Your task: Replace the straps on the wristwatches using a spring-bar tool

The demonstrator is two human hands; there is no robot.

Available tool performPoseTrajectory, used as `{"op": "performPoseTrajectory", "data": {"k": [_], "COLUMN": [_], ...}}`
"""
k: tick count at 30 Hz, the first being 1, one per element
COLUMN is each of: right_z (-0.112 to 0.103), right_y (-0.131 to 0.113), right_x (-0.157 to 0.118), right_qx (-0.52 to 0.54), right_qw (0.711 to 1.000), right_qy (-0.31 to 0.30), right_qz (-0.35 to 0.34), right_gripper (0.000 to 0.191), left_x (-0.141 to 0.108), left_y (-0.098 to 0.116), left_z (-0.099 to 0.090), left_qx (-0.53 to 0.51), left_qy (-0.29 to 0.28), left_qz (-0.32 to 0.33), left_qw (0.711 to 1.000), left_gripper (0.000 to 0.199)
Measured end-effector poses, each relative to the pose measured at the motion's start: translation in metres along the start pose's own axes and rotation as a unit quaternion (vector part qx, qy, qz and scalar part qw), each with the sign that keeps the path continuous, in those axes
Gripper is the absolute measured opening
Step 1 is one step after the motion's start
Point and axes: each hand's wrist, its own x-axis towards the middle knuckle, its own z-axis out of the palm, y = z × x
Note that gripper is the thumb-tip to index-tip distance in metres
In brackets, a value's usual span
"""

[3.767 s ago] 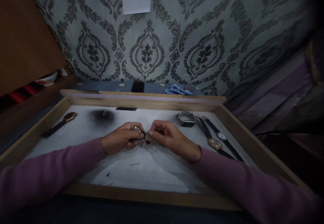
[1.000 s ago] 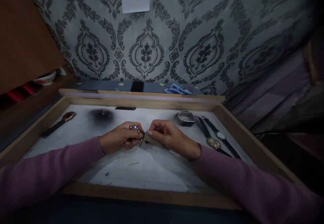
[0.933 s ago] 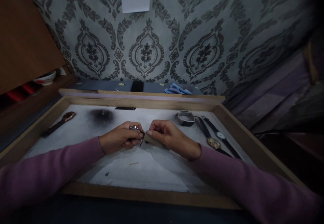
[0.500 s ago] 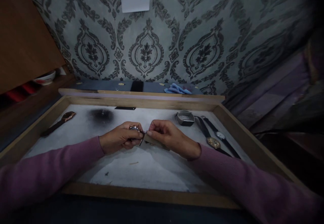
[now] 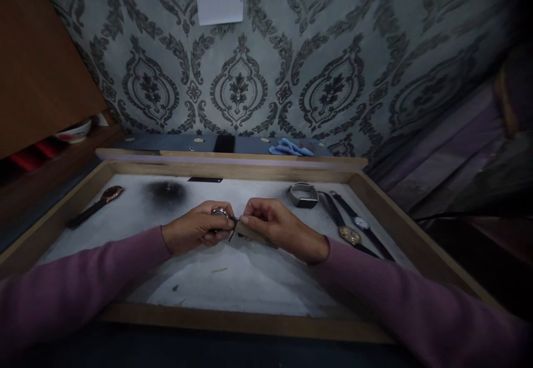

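Observation:
My left hand [image 5: 192, 226] is closed around a watch [image 5: 220, 212] with a round metal case, seen low over the white tray floor. Between the thumb and fingers of my right hand [image 5: 283, 228] is a flat grey-brown strip [image 5: 255, 233], which slants down under the palm. Both sets of fingertips almost meet at the watch's right edge, beside a short thin dark piece [image 5: 231, 235] that points downward. How the strip and the watch join cannot be made out, since my fingers cover that spot.
A wooden-rimmed tray [image 5: 233, 323] surrounds my hands. A brown-strapped watch [image 5: 97, 206] lies at left. To the right are a grey-banded watch [image 5: 303, 195], a gold-faced watch [image 5: 350, 235] and a white-faced watch [image 5: 361, 223]. A blue cloth [image 5: 290, 147] rests behind the rim.
The view has shifted slightly. Both hands keep their grip and hold nearly the same position over the tray.

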Motion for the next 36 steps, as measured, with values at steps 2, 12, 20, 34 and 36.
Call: {"op": "performPoseTrajectory", "data": {"k": [2, 12, 20, 34, 36], "right_z": [-0.0002, -0.0003, -0.0022, -0.0024, -0.0019], "right_y": [-0.0009, -0.0019, -0.0045, -0.0086, -0.0086], "right_x": [-0.0004, -0.0017, -0.0031, -0.0073, -0.0071], "right_qx": [0.004, -0.025, -0.101, -0.172, -0.159], "right_qw": [1.0, 0.999, 0.988, 0.972, 0.975], "right_qy": [-0.003, -0.002, -0.005, 0.024, 0.023], "right_qz": [0.001, -0.026, -0.113, -0.157, -0.153], "right_gripper": [0.025, 0.021, 0.019, 0.021, 0.02], "left_x": [-0.0006, -0.0015, -0.001, -0.0035, -0.0039], "left_y": [0.0011, 0.0028, 0.0028, 0.0073, 0.0076], "left_z": [0.0007, 0.0031, 0.0036, 0.0027, 0.0025], "left_qx": [0.005, 0.008, 0.01, -0.011, -0.012], "left_qy": [0.0, -0.009, -0.013, -0.012, -0.013], "left_qz": [0.005, 0.008, 0.013, 0.021, 0.019], "left_qw": [1.0, 1.0, 1.0, 1.0, 1.0], "left_gripper": [0.016, 0.018, 0.018, 0.016, 0.017]}}
